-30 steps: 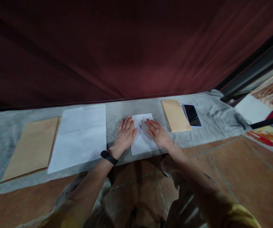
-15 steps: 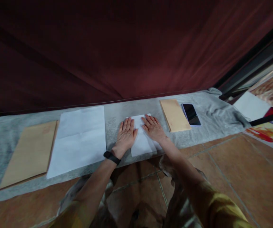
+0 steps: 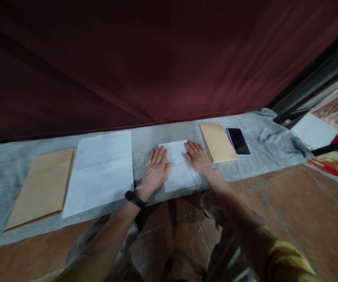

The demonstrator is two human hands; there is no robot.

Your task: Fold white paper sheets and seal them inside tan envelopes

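Observation:
A folded white sheet of paper (image 3: 179,168) lies on the grey cloth in front of me. My left hand (image 3: 156,164) rests flat on its left edge, fingers stretched out and pointing away from me. On the sheet's right edge my right hand (image 3: 197,157) lies flat as well, fingers extended. Bare paper shows between the two hands. Just right of my right hand is a small stack of brown envelopes (image 3: 218,141). To the left of my left hand lie larger white sheets (image 3: 100,172) with a fold crease across them.
Larger brown envelopes (image 3: 41,184) lie at the far left. A phone (image 3: 238,141) sits beside the small envelopes. The grey cloth (image 3: 277,143) is wrinkled at the right end. A dark red curtain (image 3: 163,70) hangs behind. Tiled floor (image 3: 277,207) shows below.
My right hand has slid to the right across the folded paper, uncovering more of its middle. My left hand stays at the left edge. The view has shifted slightly.

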